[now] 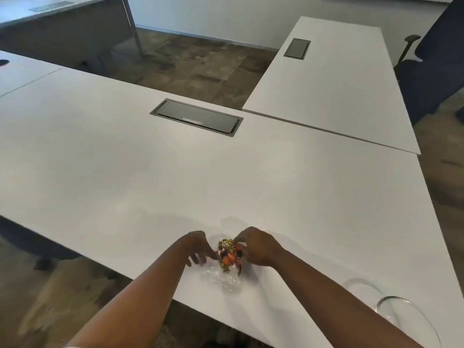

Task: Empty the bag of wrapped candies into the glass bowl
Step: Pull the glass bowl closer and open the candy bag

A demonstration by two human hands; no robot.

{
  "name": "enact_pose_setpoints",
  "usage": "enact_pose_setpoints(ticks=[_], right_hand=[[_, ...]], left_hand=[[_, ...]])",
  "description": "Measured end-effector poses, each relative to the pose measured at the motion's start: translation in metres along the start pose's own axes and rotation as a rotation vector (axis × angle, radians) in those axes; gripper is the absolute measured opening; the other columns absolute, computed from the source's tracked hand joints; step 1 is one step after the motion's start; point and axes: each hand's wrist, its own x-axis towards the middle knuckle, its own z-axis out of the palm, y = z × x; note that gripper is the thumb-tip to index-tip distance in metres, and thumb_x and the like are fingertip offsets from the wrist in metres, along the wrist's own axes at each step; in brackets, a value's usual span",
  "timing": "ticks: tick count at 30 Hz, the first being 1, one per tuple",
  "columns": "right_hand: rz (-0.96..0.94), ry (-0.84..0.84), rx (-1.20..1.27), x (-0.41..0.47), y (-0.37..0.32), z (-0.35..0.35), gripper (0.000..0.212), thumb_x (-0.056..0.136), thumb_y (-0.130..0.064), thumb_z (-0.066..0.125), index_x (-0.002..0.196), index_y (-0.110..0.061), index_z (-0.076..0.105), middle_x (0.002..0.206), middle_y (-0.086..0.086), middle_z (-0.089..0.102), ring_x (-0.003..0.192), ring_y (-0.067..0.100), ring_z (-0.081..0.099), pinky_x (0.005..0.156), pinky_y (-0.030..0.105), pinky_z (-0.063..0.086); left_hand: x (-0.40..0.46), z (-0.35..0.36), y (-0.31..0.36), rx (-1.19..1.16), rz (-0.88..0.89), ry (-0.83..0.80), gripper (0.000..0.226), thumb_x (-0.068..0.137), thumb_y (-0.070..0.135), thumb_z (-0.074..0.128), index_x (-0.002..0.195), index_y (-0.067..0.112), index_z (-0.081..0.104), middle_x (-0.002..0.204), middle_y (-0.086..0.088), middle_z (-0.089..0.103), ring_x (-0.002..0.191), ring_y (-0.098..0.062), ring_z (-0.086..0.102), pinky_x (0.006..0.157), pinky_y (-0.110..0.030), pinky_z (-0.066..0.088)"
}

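- Clear plastic bag (222, 278) lying flat on the white table (150, 172), close to the near edge, its loose end trailing toward the person.
- Wrapped candies (227, 253), orange and gold, bunched at the bag's far end, between the two hands.
- Left hand (197, 248) set against the left side of the bunch, fingers spread and pointing down to the tabletop; touching the film, though a firm pinch cannot be told.
- Right hand (256, 246) curled over the right side, fingertips pressed on the top of the candies; seems to pinch the plastic there, probably to find the opening or gather the bag for lifting.
- Glass bowl (411, 320) standing well apart to the right, by the near right corner, partly behind the right forearm; looks empty, so the pour not yet begun.
- Likely next: raise the bag, carry it right, tip the mouth over the rim.
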Motion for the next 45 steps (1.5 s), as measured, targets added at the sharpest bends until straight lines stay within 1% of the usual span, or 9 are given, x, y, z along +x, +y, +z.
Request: enact_pose_setpoints(ticks=[4, 10, 16, 19, 23, 29, 33, 39, 45], right_hand=[[-0.059, -0.033, -0.058, 0.000, 0.000, 0.009, 0.027, 0.078, -0.007, 0.047, 0.095, -0.013, 0.067, 0.097, 0.010, 0.067, 0.092, 0.031, 0.061, 0.052, 0.022, 0.029], [-0.065, -0.011, 0.022, -0.003, 0.004, 0.008, 0.027, 0.078, -0.006, 0.048, 0.095, -0.014, 0.067, 0.097, 0.008, 0.069, 0.092, 0.030, 0.060, 0.061, 0.027, 0.034], [0.013, 0.100, 0.226, -0.008, 0.008, -0.011, 0.030, 0.087, -0.030, 0.058, 0.115, -0.021, 0.064, 0.120, 0.002, 0.065, 0.107, 0.020, 0.062, 0.090, 0.032, 0.049], [0.025, 0.091, 0.418, -0.009, 0.008, -0.029, 0.023, 0.075, -0.039, 0.074, 0.087, -0.020, 0.067, 0.088, -0.002, 0.066, 0.074, 0.011, 0.061, 0.072, 0.026, 0.047], [0.025, 0.023, 0.450, -0.015, 0.009, -0.041, 0.035, 0.059, -0.038, 0.086, 0.066, -0.030, 0.053, 0.069, -0.012, 0.058, 0.054, -0.005, 0.050, 0.059, 0.014, 0.040], [0.008, 0.159, 0.441, -0.018, 0.020, -0.051, 0.009, 0.074, -0.013, 0.071, 0.081, -0.017, 0.067, 0.075, -0.006, 0.062, 0.059, 0.005, 0.053, 0.058, 0.007, 0.039], [0.125, 0.239, 0.535, -0.022, 0.029, -0.057, 0.011, 0.075, -0.006, 0.067, 0.084, -0.006, 0.073, 0.059, -0.014, 0.059, 0.047, -0.007, 0.055, 0.051, 0.000, 0.039], [0.331, 0.424, 0.787, -0.031, 0.043, -0.074, 0.006, 0.077, -0.002, 0.069, 0.079, 0.000, 0.074, 0.056, -0.003, 0.061, 0.050, 0.007, 0.056, 0.057, 0.016, 0.050], [0.530, 0.557, 0.928, -0.039, 0.052, -0.085, 0.027, 0.074, -0.008, 0.073, 0.051, -0.021, 0.064, 0.057, 0.003, 0.063, 0.059, 0.021, 0.060, 0.073, 0.037, 0.057]], left_hand=[[0.005, 0.008, -0.003, 0.096, -0.100, -0.030, 0.032, 0.077, 0.034, 0.073, 0.066, 0.011, 0.055, 0.099, -0.005, 0.064, 0.088, -0.017, 0.057, 0.079, -0.027, 0.050], [0.010, 0.015, -0.002, 0.160, -0.084, 0.015, 0.017, 0.079, 0.028, 0.071, 0.080, 0.014, 0.062, 0.082, -0.001, 0.060, 0.081, -0.015, 0.056, 0.071, -0.022, 0.048], [0.001, 0.001, 0.010, -0.338, 0.067, -0.072, 0.016, 0.082, -0.004, 0.064, 0.074, 0.009, 0.059, 0.074, -0.008, 0.062, 0.055, -0.012, 0.063, 0.047, -0.019, 0.056], [-0.001, -0.002, 0.024, -0.529, 0.123, -0.038, 0.020, 0.080, -0.010, 0.061, 0.076, 0.008, 0.055, 0.069, -0.011, 0.062, 0.038, -0.009, 0.064, 0.042, -0.018, 0.055], [-0.002, -0.007, 0.047, -0.678, 0.146, -0.076, 0.020, 0.082, -0.009, 0.054, 0.072, 0.007, 0.058, 0.063, -0.007, 0.066, 0.041, -0.010, 0.064, 0.042, -0.016, 0.054], [0.003, -0.013, 0.075, -0.845, 0.115, -0.049, 0.016, 0.085, -0.002, 0.054, 0.070, 0.004, 0.053, 0.070, -0.011, 0.052, 0.029, -0.010, 0.055, 0.031, -0.011, 0.041], [0.000, -0.016, 0.097, -0.847, 0.142, -0.045, 0.018, 0.087, 0.003, 0.053, 0.069, 0.004, 0.051, 0.068, -0.011, 0.050, 0.025, -0.011, 0.053, 0.030, -0.010, 0.039], [-0.017, -0.015, 0.136, -0.837, 0.266, -0.006, 0.031, 0.088, 0.036, 0.058, 0.075, 0.010, 0.048, 0.071, -0.008, 0.049, 0.044, -0.018, 0.055, 0.035, -0.014, 0.043], [-0.027, 0.002, 0.166, -0.455, 0.308, 0.048, 0.047, 0.076, 0.053, 0.066, 0.070, 0.007, 0.062, 0.069, -0.006, 0.062, 0.057, -0.020, 0.060, 0.046, -0.023, 0.049]])
